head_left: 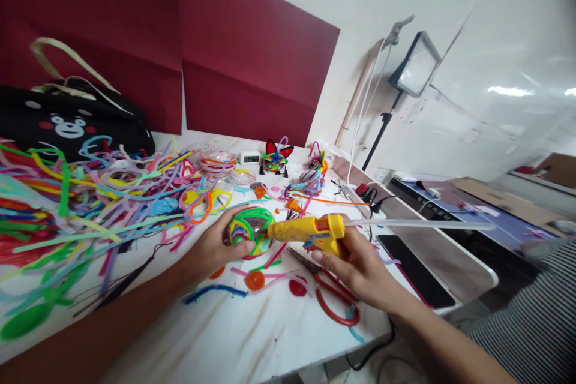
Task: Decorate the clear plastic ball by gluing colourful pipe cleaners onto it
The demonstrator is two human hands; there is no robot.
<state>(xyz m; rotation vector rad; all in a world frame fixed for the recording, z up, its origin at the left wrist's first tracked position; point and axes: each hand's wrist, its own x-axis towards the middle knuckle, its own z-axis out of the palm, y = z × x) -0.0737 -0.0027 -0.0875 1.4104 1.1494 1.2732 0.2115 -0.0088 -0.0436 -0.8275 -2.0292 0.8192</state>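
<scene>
My left hand (216, 246) grips a round ball (258, 214) with green, yellow and multicoloured pipe cleaner strips around a clear-looking middle. My right hand (355, 264) is wrapped round a yellow hot glue gun (310, 229), whose nozzle points left at the ball's side; I cannot tell whether it touches. A long translucent glue stick (414, 224) juts from the gun's back. Beneath my right hand lie red-handled scissors (339, 306). Near the ball are an orange pipe cleaner coil (255, 280), a red coil (297, 286) and a blue strip (216, 293).
Pipe cleaners (112, 192) heap up on the left, before a black bag (72, 114). A colourful cat-eared mask (275, 159) and a small figure (312, 174) stand at the back. A phone (416, 270) lies at the right, near cables and a lamp (416, 64).
</scene>
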